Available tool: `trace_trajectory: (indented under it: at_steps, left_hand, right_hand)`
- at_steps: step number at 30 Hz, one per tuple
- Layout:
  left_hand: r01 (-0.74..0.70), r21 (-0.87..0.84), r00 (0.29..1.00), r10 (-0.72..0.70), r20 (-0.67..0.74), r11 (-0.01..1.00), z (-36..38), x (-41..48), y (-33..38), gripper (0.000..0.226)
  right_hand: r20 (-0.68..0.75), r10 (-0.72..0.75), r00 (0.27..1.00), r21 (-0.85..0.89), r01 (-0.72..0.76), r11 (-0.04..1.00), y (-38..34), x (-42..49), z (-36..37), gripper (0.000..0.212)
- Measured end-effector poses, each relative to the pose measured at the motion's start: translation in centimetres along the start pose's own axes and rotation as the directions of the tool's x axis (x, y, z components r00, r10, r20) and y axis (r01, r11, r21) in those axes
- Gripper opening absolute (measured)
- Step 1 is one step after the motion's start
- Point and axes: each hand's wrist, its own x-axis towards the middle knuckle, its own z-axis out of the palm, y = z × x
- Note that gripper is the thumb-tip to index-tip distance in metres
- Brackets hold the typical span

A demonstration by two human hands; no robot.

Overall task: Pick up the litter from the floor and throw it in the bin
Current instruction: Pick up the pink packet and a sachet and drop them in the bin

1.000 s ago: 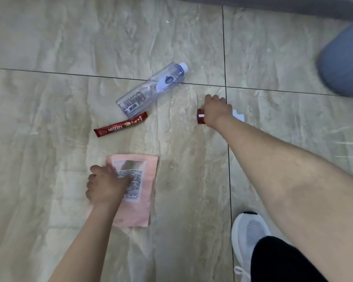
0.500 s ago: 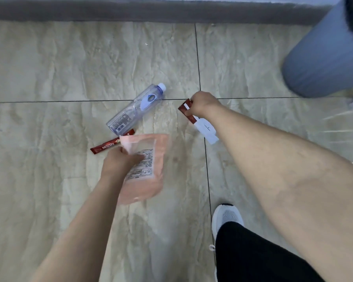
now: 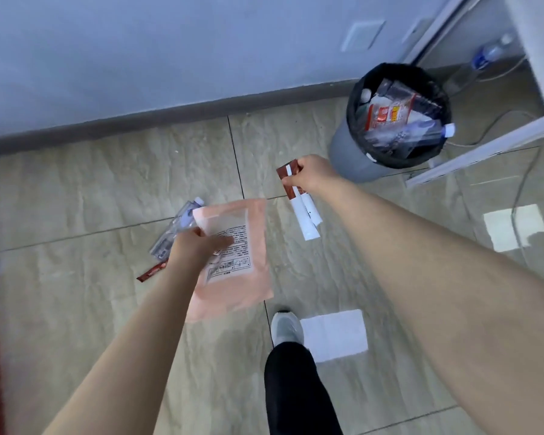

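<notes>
Right hand [image 3: 311, 175]: fingers pinched on the upper, brown end of two slim sachets [image 3: 302, 211], whose white lower ends hung free below the fist. Grip looked firm but narrow, thumb side hidden behind the knuckles.

Left hand [image 3: 197, 246]: fingers clasped on the top corner of a flat pink pouch [image 3: 242, 277], printed label facing up, body of the pouch dangling clear of the floor [image 3: 76, 199].

Beyond the hands: grey bin [image 3: 352, 155] with black liner stood ahead and to the right, by the wall, near the right hand and well apart from the left. It was already crowded with wrappers and a bottle poking over the rim.

On the tiles, partly behind the left hand: a clear plastic bottle [image 3: 178, 227] and a red stick sachet [image 3: 150, 274]. A white shoe [image 3: 285, 328] was planted between the arms.

Judgement on the carry: bring each hand directly over the liner opening before letting go, since light, flat packets drift and the heap inside could shed them. Drop the sachets first, as they were nearer, then swing the pouch across and release it low, edge down. Bottle and red sachet remain for another trip.
</notes>
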Motion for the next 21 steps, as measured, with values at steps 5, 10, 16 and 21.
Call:
trace_trajectory:
  at_steps: [5, 10, 16, 21]
  left_hand:
    - [-0.062, 0.015, 0.996, 0.061, 0.060, 0.998, 4.6, -2.7, 11.7, 0.047]
    - [-0.143, 0.012, 0.984, 0.140, 0.112, 0.990, 9.0, -2.5, 21.6, 0.041]
    - [-0.160, 0.001, 0.977, 0.158, 0.144, 0.987, 15.6, 0.9, 30.2, 0.051]
    - [-0.129, 0.010, 0.977, 0.125, 0.171, 0.992, 22.8, 6.9, 34.5, 0.035]
  right_hand:
    - [-0.124, 0.049, 0.991, 0.001, -0.049, 0.999, 2.2, -0.4, -12.2, 0.026]
    - [-0.245, 0.096, 0.965, 0.033, -0.090, 0.995, 5.1, 0.6, -22.5, 0.025]
    - [-0.310, 0.149, 0.939, 0.062, -0.137, 0.989, 8.3, 5.3, -28.1, 0.022]
    - [-0.248, 0.213, 0.945, 0.099, -0.194, 0.976, 12.4, 10.7, -29.5, 0.019]
